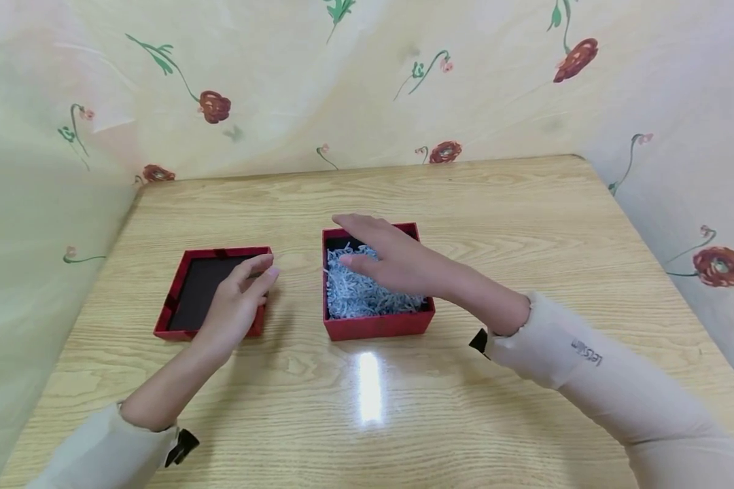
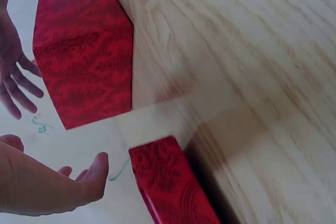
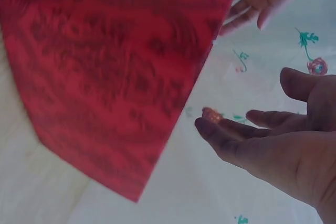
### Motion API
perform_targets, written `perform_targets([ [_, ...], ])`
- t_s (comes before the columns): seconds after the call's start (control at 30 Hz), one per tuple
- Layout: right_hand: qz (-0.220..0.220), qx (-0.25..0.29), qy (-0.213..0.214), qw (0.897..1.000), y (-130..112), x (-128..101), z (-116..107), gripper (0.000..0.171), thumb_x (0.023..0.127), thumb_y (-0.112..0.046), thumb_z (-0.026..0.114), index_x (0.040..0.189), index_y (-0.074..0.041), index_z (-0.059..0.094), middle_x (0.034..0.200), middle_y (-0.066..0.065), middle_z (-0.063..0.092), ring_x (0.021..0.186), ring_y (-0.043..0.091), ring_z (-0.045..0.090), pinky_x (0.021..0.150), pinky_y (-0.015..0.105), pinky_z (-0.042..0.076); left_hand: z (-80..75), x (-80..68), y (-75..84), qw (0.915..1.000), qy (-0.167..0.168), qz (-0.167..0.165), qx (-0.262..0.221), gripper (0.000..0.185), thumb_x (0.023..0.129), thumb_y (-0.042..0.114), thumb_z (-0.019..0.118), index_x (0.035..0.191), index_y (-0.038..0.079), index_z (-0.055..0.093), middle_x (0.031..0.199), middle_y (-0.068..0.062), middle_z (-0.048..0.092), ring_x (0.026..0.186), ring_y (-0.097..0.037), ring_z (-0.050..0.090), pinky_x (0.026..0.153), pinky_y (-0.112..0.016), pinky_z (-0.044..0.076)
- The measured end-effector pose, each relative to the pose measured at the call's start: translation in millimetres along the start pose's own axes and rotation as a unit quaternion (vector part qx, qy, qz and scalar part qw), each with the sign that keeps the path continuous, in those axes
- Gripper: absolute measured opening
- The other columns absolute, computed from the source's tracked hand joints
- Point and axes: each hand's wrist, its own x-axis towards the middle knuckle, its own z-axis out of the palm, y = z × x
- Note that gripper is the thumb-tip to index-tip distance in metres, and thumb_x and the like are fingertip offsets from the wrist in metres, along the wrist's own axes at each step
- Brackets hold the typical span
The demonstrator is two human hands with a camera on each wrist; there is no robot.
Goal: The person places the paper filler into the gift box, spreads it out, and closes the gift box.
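A red box (image 1: 376, 324) filled with shredded white paper (image 1: 357, 292) stands mid-table. My right hand (image 1: 376, 248) hovers flat over it, fingers straight and holding nothing. To its left lies a shallow red lid (image 1: 180, 292) with a dark inside. My left hand (image 1: 251, 275) is above the lid's right edge, fingers relaxed and empty. In the left wrist view, the box's patterned side (image 2: 84, 51) and the lid's corner (image 2: 168, 182) show beside my left hand (image 2: 79, 179). The right wrist view has the box wall (image 3: 105, 77) close beside my right hand (image 3: 252, 135).
The wooden table (image 1: 465, 197) is enclosed at the back and both sides by a pale cloth (image 1: 281, 81) printed with red flowers. A bright light glare (image 1: 370, 387) lies in front of the box.
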Motion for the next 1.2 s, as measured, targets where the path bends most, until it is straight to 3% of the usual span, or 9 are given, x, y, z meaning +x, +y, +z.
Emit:
perform_targets([
  [0.13, -0.004, 0.039, 0.005, 0.999, -4.2, 2.1, 8.8, 0.065, 0.1, -0.042, 0.048, 0.155, -0.022, 0.019, 0.158, -0.004, 0.021, 0.145, 0.017, 0.016, 0.116, 0.043, 0.02, -11.8, -1.3, 3.8, 0.9998, 0.004, -0.02, 0.004, 0.07, 0.096, 0.06, 0.041, 0.149, 0.015, 0.033, 0.147, -0.01, 0.038, 0.131, -0.03, 0.041, 0.107, -0.049, 0.035],
  [0.27, -0.007, 0.117, -0.011, 0.993, -11.0, 4.2, 17.6, 0.064, 0.1, -0.044, 0.047, 0.154, -0.025, 0.02, 0.156, -0.006, 0.026, 0.14, 0.018, 0.03, 0.111, 0.044, 0.032, -24.8, -3.4, 6.9, 0.9993, 0.005, -0.036, -0.002, 0.075, 0.096, 0.063, 0.035, 0.151, 0.013, 0.028, 0.148, -0.013, 0.038, 0.133, -0.031, 0.039, 0.109, -0.051, 0.032],
  [0.4, -0.005, 0.198, -0.036, 0.979, -21.2, 7.1, 24.8, 0.06, 0.101, -0.039, 0.047, 0.154, -0.026, 0.023, 0.152, -0.005, 0.033, 0.133, 0.016, 0.04, 0.105, 0.043, 0.04, -35.4, -4.2, 8.1, 0.9991, 0.007, -0.042, -0.003, 0.075, 0.096, 0.063, 0.031, 0.149, 0.01, 0.031, 0.148, -0.014, 0.037, 0.134, -0.031, 0.039, 0.109, -0.052, 0.031],
  [0.67, 0.022, 0.306, -0.066, 0.949, -41.3, 15.3, 39.2, 0.058, 0.101, -0.037, 0.048, 0.153, -0.026, 0.025, 0.15, -0.007, 0.035, 0.131, 0.013, 0.042, 0.107, 0.042, 0.038, -52.1, 0.5, 12.2, 0.9983, 0.008, -0.056, 0.013, 0.078, 0.097, 0.063, 0.029, 0.148, 0.004, 0.029, 0.146, -0.02, 0.036, 0.133, -0.036, 0.037, 0.109, -0.052, 0.031],
  [0.97, 0.06, 0.368, -0.074, 0.925, -51.0, 29.1, 60.0, 0.063, 0.099, -0.041, 0.05, 0.154, -0.027, 0.022, 0.148, -0.006, 0.038, 0.128, 0.018, 0.047, 0.109, 0.045, 0.034, -66.8, 6.5, 10.8, 0.9955, 0.008, -0.093, 0.014, 0.086, 0.094, 0.068, 0.027, 0.152, 0.005, 0.019, 0.15, -0.019, 0.032, 0.134, -0.038, 0.034, 0.106, -0.05, 0.033],
  [1.2, 0.079, 0.358, -0.084, 0.926, -56.8, 39.7, 77.8, 0.063, 0.099, -0.044, 0.048, 0.154, -0.028, 0.022, 0.151, -0.003, 0.035, 0.132, 0.018, 0.043, 0.109, 0.04, 0.034, -79.3, 12.2, 6.6, 0.994, 0.011, -0.104, 0.029, 0.088, 0.094, 0.067, 0.026, 0.153, 0.004, 0.013, 0.151, -0.021, 0.03, 0.134, -0.039, 0.034, 0.102, -0.047, 0.037],
])
